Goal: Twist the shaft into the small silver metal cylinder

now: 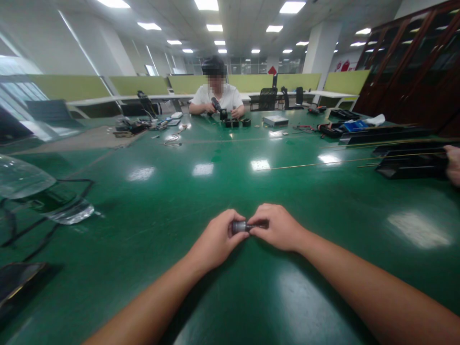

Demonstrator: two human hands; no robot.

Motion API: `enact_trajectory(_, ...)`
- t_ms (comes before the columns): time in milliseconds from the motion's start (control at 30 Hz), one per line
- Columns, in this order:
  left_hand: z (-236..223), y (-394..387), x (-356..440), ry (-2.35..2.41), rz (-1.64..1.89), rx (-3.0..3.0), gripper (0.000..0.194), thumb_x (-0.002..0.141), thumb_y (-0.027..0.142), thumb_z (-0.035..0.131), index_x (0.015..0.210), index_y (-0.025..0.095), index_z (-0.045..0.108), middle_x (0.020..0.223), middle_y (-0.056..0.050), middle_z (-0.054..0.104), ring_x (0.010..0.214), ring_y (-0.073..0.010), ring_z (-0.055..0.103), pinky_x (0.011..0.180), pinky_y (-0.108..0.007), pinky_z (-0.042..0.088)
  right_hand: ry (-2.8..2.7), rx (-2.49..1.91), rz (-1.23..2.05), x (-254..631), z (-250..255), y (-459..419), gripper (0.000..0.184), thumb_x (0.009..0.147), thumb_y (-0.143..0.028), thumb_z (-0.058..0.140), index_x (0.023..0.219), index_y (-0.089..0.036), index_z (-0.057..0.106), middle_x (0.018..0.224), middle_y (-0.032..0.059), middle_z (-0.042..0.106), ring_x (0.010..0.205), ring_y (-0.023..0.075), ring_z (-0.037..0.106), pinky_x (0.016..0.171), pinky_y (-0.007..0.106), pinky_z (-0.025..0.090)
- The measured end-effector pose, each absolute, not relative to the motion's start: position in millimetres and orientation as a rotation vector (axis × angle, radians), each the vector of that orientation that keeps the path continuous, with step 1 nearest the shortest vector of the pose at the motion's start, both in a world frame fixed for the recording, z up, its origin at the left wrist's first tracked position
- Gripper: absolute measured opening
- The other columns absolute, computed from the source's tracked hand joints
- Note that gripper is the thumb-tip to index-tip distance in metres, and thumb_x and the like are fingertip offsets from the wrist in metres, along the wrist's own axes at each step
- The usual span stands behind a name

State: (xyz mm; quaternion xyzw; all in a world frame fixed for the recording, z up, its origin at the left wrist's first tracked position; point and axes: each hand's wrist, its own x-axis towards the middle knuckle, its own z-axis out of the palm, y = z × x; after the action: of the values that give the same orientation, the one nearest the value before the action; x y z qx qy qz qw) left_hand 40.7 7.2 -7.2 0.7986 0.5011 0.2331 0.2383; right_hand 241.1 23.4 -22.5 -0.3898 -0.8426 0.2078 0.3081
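Low over the green table (pixel 172 201), my two hands meet around a small grey metal cylinder (pixel 239 226) with a dark narrower shaft. My left hand (pixel 217 238) is closed on the cylinder, thumb and fingers at either side. On its right end, my right hand (pixel 278 227) pinches the dark shaft, which shows between the fingers. Part of the piece is hidden by my fingers, and its exact kind cannot be made out.
A water bottle (pixel 43 191) lies at the left, with a dark phone-like slab (pixel 19 280) nearer me. Black channel pieces (pixel 409 160) and thin rods are at the right, beside another person's hand (pixel 453 165). Across the table a person (pixel 230 98) holds a power drill (pixel 216 104).
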Motion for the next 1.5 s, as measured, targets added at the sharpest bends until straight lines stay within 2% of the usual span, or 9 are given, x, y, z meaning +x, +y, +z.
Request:
enact_trajectory(1033,-11,9,38,1.355,0.628,2.157,0.021,0.08,0.025,0.069,0.097,0.018,0.06,0.082,0.0,0.06,0.073,-0.0172,0.055,0.066,-0.027,0.04,-2.275,-1.059,0.62,255,-17,23,0.011,0.076,-0.019,0.07,0.086,-0.02,0.076,0.08,0.0023,0.072,0.078,0.0164,0.061,0.074,0.028,0.045)
enact_trajectory(1500,-9,8,39,1.365,0.612,2.166,0.02,0.079,0.024,0.068,0.097,0.019,0.06,0.082,0.0,0.06,0.073,-0.0177,0.056,0.066,-0.027,0.04,-2.29,-1.099,0.629,263,-15,24,0.011,0.074,-0.019,0.07,0.083,-0.019,0.076,0.077,0.0021,0.07,0.072,0.0145,0.061,0.069,0.026,0.044)
